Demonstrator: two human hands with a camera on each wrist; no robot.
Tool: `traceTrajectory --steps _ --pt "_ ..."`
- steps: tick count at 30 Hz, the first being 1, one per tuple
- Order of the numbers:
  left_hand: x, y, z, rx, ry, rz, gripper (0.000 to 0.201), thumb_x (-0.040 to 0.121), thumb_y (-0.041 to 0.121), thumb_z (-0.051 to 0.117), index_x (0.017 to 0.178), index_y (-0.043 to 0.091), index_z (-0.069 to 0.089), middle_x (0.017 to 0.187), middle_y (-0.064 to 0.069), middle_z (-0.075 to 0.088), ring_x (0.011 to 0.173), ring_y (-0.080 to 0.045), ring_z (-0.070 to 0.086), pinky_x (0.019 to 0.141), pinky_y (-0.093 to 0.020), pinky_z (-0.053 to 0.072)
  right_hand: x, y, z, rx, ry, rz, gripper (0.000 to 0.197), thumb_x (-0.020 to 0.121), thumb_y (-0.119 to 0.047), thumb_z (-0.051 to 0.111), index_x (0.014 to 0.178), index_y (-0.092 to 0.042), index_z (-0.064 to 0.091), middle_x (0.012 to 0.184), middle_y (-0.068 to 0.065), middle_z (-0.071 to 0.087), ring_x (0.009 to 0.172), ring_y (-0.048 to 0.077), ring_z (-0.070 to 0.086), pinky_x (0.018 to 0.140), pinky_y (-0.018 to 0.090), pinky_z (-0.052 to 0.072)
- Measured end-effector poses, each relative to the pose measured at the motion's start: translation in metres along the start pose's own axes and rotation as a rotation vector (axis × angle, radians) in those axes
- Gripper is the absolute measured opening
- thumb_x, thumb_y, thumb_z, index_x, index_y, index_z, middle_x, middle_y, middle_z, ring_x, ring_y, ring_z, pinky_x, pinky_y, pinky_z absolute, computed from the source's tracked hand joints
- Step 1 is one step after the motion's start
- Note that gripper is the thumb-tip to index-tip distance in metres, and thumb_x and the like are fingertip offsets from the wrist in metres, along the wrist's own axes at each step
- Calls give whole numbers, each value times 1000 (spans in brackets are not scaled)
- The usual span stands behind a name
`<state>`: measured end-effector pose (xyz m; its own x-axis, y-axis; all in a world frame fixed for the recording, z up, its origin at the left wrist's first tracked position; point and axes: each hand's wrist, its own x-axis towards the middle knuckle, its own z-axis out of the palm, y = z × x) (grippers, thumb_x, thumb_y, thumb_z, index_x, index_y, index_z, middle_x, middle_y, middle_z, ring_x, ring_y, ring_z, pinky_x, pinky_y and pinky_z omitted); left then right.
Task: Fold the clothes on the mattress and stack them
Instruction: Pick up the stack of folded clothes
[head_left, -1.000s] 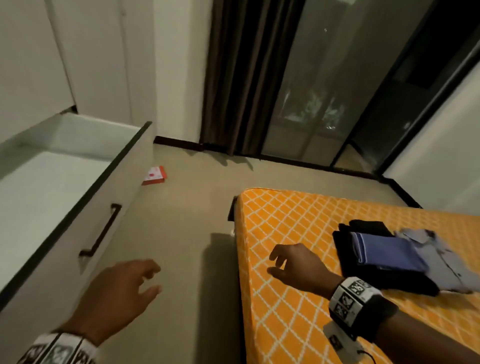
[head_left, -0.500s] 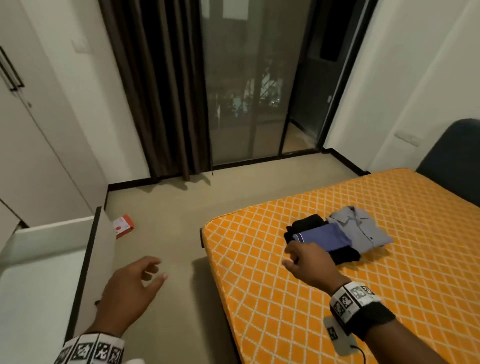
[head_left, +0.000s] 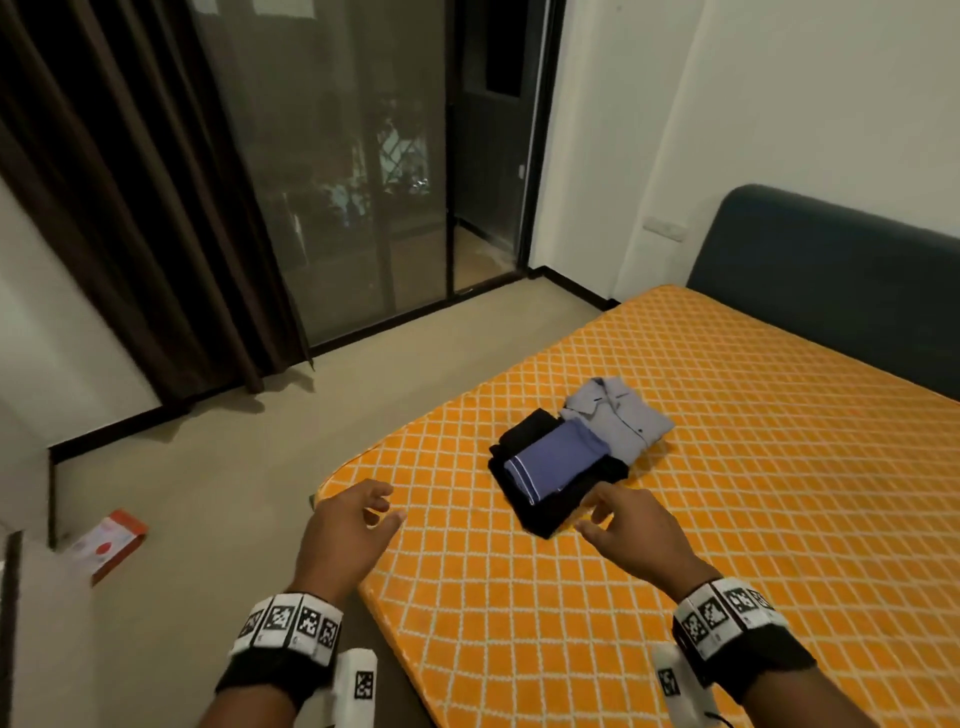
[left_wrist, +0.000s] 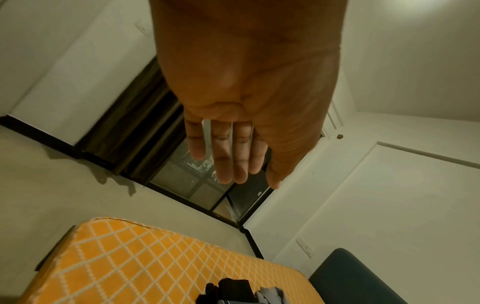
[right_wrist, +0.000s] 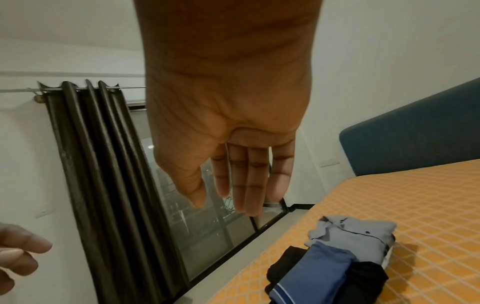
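Folded clothes sit in a small pile on the orange mattress (head_left: 779, 519): a blue garment (head_left: 553, 460) lies on a black one (head_left: 524, 439), with a grey shirt (head_left: 621, 415) behind them. In the right wrist view the blue garment (right_wrist: 311, 269) and grey shirt (right_wrist: 353, 232) lie below the fingers. My right hand (head_left: 621, 512) hovers just in front of the pile, fingers straight and empty. My left hand (head_left: 358, 514) hangs over the mattress's near-left corner, fingers relaxed, holding nothing. The left wrist view shows the pile's black garment (left_wrist: 228, 290) at the bottom edge.
A dark blue headboard (head_left: 831, 291) stands at the mattress's far end. Dark curtains (head_left: 130, 208) and a glass sliding door (head_left: 363, 182) line the far wall. A small red and white box (head_left: 106, 543) lies on the floor at left, beside an open white drawer (head_left: 15, 623).
The view has swung right, away from the drawer and onto the mattress. My left hand has moved right to the mattress corner. My right hand stays near the pile's front.
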<state>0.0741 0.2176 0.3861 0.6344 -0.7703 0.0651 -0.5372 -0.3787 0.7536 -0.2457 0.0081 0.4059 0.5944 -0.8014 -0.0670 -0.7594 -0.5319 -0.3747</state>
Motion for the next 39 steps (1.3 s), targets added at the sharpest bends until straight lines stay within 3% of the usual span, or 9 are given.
traceTrajectory --steps 7,13,18,22,26,30,32,34,39 --pt "72 11 78 -55 -97 -27 28 83 34 85 109 35 72 89 17 73 79 0 69 74 -34 61 67 55 12 67 -22 124 27 93 -53 69 111 -34 64 93 -17 68 74 2 62 62 33 55" --pt "137 -1 155 -131 -169 -182 29 85 34 83 111 27 72 90 10 73 81 -6 70 77 -38 61 137 78 47 38 -104 190 33 91 -53 70 114 -30 64 94 -14 67 79 6 61 55 25 40" --pt "203 -37 240 26 -280 -237 38 84 49 78 117 34 65 95 18 66 84 -10 67 76 -37 60 195 109 97 -73 -161 279 34 94 -53 64 118 -29 64 100 -8 71 91 15 68 64 33 53" --pt "238 -67 310 76 -391 -289 62 78 67 73 128 34 58 104 16 65 95 -14 67 81 -38 57 238 141 146 -70 -197 373 40 92 -58 65 121 -32 63 106 -10 71 98 14 69 64 30 46" --pt "265 -93 382 -137 -455 -535 117 49 92 71 144 29 46 119 7 63 106 -22 67 90 -44 58 296 183 200 73 -164 514 50 84 -65 73 111 -23 66 86 -7 71 86 16 70 61 32 47" --pt "280 -106 441 -491 -453 -818 143 48 65 93 161 15 20 155 -13 44 139 -32 49 106 -45 46 348 231 241 163 6 522 55 78 -72 74 89 -20 59 74 -7 58 69 16 58 65 37 52" --pt "285 -116 469 -633 -426 -920 141 55 50 99 161 9 15 151 -7 47 139 -31 49 104 -42 47 372 256 257 69 109 486 70 71 -83 69 100 -20 61 92 -1 58 85 24 58 73 40 53" --pt "288 -127 490 -709 -382 -953 137 47 54 103 154 4 33 138 -1 62 123 -28 65 98 -43 55 396 274 262 6 131 505 88 64 -89 71 115 -18 61 107 6 60 97 31 60 79 46 56" --pt "294 -123 510 -913 -296 -869 65 60 24 101 117 10 74 112 -7 78 102 -30 75 91 -49 59 441 313 267 97 -55 486 97 38 -104 66 81 -18 56 74 2 60 69 24 62 58 35 44"
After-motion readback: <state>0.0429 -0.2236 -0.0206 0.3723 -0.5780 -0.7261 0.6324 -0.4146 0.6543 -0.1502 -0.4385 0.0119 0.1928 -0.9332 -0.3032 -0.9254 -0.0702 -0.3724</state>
